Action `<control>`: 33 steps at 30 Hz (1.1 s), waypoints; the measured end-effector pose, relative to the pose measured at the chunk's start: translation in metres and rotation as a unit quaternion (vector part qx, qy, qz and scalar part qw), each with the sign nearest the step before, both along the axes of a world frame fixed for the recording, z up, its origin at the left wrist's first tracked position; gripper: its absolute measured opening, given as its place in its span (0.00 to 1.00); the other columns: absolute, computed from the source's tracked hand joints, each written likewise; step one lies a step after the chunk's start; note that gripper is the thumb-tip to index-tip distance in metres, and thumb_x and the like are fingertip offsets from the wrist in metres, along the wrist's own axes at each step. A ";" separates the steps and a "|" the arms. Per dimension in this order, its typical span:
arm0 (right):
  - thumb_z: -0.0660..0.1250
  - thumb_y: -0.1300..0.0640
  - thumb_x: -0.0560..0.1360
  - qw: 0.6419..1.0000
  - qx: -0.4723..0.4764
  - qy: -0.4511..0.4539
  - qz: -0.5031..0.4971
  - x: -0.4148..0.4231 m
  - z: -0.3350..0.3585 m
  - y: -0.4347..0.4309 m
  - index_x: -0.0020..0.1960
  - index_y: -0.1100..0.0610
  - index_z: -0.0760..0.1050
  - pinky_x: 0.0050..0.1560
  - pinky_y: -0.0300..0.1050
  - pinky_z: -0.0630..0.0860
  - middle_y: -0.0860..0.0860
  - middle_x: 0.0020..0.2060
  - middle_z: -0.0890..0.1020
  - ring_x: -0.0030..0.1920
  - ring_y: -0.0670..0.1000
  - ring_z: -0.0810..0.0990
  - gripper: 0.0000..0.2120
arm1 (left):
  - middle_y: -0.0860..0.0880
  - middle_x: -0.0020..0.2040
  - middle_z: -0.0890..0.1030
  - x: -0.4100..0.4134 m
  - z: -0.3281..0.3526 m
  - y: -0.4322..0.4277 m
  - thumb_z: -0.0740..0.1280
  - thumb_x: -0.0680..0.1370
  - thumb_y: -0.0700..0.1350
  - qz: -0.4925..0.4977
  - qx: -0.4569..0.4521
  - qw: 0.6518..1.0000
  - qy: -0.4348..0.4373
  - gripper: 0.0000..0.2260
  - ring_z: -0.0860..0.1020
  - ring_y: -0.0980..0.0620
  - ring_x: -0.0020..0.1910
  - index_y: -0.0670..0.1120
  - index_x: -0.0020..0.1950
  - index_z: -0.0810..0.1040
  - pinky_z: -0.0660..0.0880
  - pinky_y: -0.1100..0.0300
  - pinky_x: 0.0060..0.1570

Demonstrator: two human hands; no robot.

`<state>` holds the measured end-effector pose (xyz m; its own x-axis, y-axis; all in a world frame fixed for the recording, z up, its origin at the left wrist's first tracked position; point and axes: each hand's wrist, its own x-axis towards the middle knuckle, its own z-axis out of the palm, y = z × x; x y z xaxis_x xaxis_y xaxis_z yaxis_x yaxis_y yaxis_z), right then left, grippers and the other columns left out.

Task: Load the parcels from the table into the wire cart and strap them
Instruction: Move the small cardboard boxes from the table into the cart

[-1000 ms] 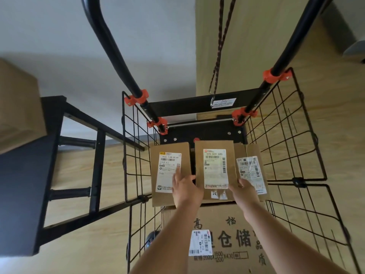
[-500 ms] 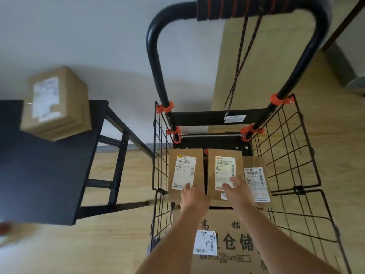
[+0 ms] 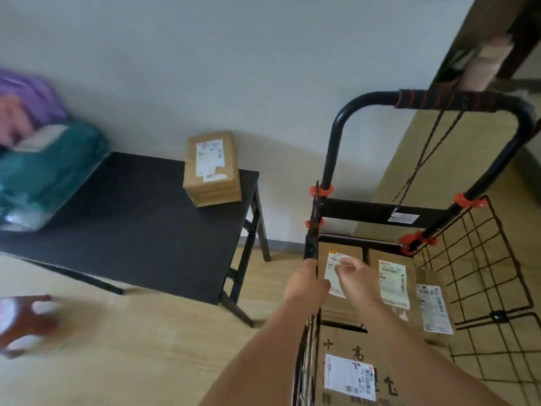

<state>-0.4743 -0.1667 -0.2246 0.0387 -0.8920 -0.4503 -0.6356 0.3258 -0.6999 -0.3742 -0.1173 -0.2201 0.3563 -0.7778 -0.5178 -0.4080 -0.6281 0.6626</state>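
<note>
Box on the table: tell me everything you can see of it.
The box is plain brown cardboard, closed, with a white shipping label on top whose lower edge looks ragged. It lies flat near the far right corner of the black table, close to the wall. Only the table touches it.

A plain white wall point(image 3: 205, 68) fills the upper part of the view. At its foot runs a narrow grey skirting strip point(image 3: 281, 245). Below the wall lies a light wooden floor point(image 3: 146, 347). On that floor, well out from the wall at the far lower left, stands a blurred red-brown stool point(image 3: 26, 323). A tall light wood panel point(image 3: 474, 148) adjoins the wall's right edge. Beyond it, at the upper right, is a dark frame point(image 3: 524, 33), with a pale pink blur point(image 3: 483, 65) too smeared to identify.
</note>
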 end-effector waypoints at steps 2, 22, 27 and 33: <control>0.63 0.53 0.79 1.000 -0.018 0.001 0.008 0.022 0.007 0.017 0.64 0.51 0.76 0.33 0.40 0.68 0.40 0.41 0.76 0.39 0.43 0.76 0.14 | 0.48 0.64 0.76 0.032 0.011 0.021 0.65 0.79 0.42 0.018 -0.004 1.000 0.006 0.21 0.76 0.55 0.50 0.50 0.71 0.68 0.78 0.59 0.47; 0.62 0.54 0.80 0.983 -0.070 0.049 0.162 0.220 0.038 0.137 0.67 0.54 0.74 0.49 0.43 0.69 0.51 0.63 0.78 0.52 0.49 0.75 0.16 | 0.46 0.67 0.74 0.258 0.031 0.173 0.64 0.79 0.45 0.104 -0.019 0.992 -0.072 0.21 0.75 0.47 0.63 0.47 0.72 0.69 0.73 0.56 0.62; 0.63 0.53 0.80 0.948 -0.127 0.148 0.250 0.238 0.050 0.128 0.69 0.51 0.71 0.39 0.36 0.71 0.50 0.65 0.76 0.52 0.48 0.79 0.17 | 0.46 0.68 0.70 0.276 0.032 0.168 0.62 0.79 0.44 0.058 0.002 0.990 -0.131 0.22 0.73 0.45 0.63 0.49 0.73 0.67 0.73 0.53 0.62; 0.64 0.54 0.80 0.952 -0.141 0.130 0.239 0.265 0.044 0.094 0.68 0.50 0.71 0.50 0.40 0.75 0.49 0.64 0.77 0.60 0.50 0.78 0.17 | 0.47 0.69 0.69 0.302 0.034 0.137 0.61 0.80 0.44 0.051 0.011 0.988 -0.144 0.22 0.71 0.46 0.65 0.50 0.74 0.65 0.74 0.54 0.59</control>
<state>-0.2096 -0.0726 -0.1804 0.3912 -0.8871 -0.2451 -0.8275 -0.2225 -0.5155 -0.0727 0.0198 -0.1864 0.5665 -0.7198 -0.4012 -0.5114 -0.6888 0.5138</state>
